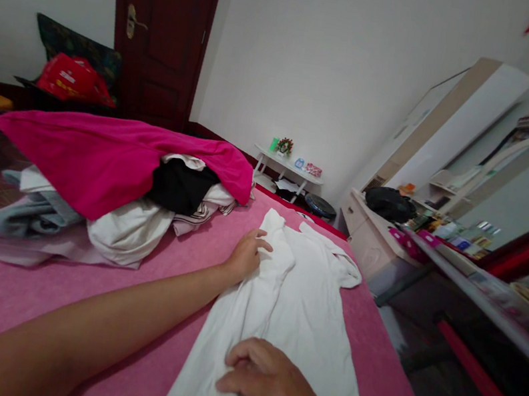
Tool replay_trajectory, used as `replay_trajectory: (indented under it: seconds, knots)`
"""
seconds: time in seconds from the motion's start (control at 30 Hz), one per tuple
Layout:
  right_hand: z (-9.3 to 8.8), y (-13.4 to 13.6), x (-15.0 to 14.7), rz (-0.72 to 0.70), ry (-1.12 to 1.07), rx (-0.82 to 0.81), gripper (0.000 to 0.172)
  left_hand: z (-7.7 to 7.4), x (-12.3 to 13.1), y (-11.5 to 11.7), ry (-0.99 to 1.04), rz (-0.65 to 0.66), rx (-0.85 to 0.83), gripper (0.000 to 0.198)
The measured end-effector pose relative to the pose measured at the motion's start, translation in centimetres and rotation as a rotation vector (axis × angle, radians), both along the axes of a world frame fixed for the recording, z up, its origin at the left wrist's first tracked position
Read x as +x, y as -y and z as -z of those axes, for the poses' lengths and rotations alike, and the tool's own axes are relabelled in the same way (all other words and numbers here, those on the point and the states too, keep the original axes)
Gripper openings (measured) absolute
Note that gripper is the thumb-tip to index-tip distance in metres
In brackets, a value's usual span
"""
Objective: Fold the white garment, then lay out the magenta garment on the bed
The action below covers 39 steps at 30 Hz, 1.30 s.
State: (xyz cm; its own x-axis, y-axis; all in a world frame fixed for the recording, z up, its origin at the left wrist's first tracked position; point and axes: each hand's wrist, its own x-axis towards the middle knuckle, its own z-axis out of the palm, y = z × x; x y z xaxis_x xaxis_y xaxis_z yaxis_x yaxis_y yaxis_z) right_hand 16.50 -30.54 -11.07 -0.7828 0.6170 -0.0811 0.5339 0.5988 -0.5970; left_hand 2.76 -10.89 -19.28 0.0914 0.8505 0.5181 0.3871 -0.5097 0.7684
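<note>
A white short-sleeved T-shirt (313,301) lies spread on the pink bedding, its left side folded inward over the body. On the folded part near the left sleeve rests my left hand (245,257), fingers apart and touching the cloth. My right hand (272,378) is over the lower part of the shirt, closer to me, with loosely curved fingers and a gap towards the thumb. Neither hand visibly grips the fabric. One sleeve lies out flat at the upper right of the shirt.
Left of the shirt is a heap of clothes topped by a bright pink garment (99,157), with black cloth (182,186) and white cloth (130,229) below. The pink bedding (166,303) extends underneath. A cluttered dresser (374,237) stands right; a small white table (290,167) is behind.
</note>
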Motion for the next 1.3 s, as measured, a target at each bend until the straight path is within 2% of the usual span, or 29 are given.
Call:
replay_trajectory:
  seconds: [0.07, 0.2, 0.27, 0.37, 0.47, 0.6, 0.73, 0.83, 0.9, 0.97, 1.0, 1.1, 1.13, 1.2, 1.3]
  knots:
    - [-0.4, -0.3, -0.3, -0.033, -0.018, -0.002, 0.033, -0.4, -0.9, 0.0, -0.156, 0.145, 0.057, 0.053]
    - [-1.1, -1.3, 0.1, 0.027, -0.051, -0.01, 0.052, -1.4, -3.2, -0.4, -0.428, 0.584, 0.059, 0.055]
    - [-0.9, -1.7, 0.3, 0.05, -0.043, -0.011, 0.054, -2.2, -4.2, -0.3, -0.522, 0.689, 0.04, 0.06]
    - [-0.2, -1.9, 0.2, 0.079, -0.016, -0.003, 0.046, -3.7, -5.1, 0.2, -0.655, 0.774, -0.048, 0.064]
    - [0.3, -1.9, 0.2, 0.079, -0.022, 0.014, 0.041, -4.8, -5.5, 0.7, -0.695, 0.814, -0.143, 0.062]
    - [0.7, -2.3, 0.6, 0.126, -0.054, 0.054, 0.041, -5.5, -5.8, 1.1, -0.541, 0.854, -0.266, 0.048]
    - [0.9, -2.5, 0.6, 0.11, 0.016, 0.148, 0.021, -6.3, -5.8, 1.9, -0.35, 0.854, -0.354, 0.042]
    - [0.7, -2.6, 0.3, 0.076, -0.058, 0.179, 0.017, -7.3, -5.5, 2.9, -0.316, 0.928, -0.369, 0.038]
    - [0.7, -3.1, 0.2, 0.171, -0.209, 0.118, 0.014, -7.8, -5.1, 3.4, -0.362, 1.047, -0.39, 0.028]
    - [1.1, -4.1, 0.5, 0.417, -0.422, -0.008, 0.004, -7.9, -4.8, 3.5, -0.401, 1.165, -0.462, 0.016]
    - [1.4, -4.9, 0.8, 0.574, -0.543, -0.082, 0.005, -7.7, -4.7, 3.3, -0.392, 1.191, -0.513, 0.012]
    - [2.9, -7.2, 2.1, 0.959, -0.793, -0.348, 0.015, -6.5, -4.6, 2.4, -0.269, 1.131, -0.636, 0.022]
    - [3.4, -7.8, 2.5, 1.02, -0.812, -0.434, 0.018, -6.0, -4.6, 2.1, -0.209, 1.089, -0.653, 0.029]
    - [4.3, -8.7, 3.0, 1.039, -0.791, -0.556, 0.024, -5.2, -4.6, 1.7, -0.081, 1.014, -0.696, 0.043]
    - [5.1, -9.0, 3.2, 1.004, -0.765, -0.555, 0.031, -4.7, -4.5, 1.7, 0.044, 0.927, -0.857, 0.061]
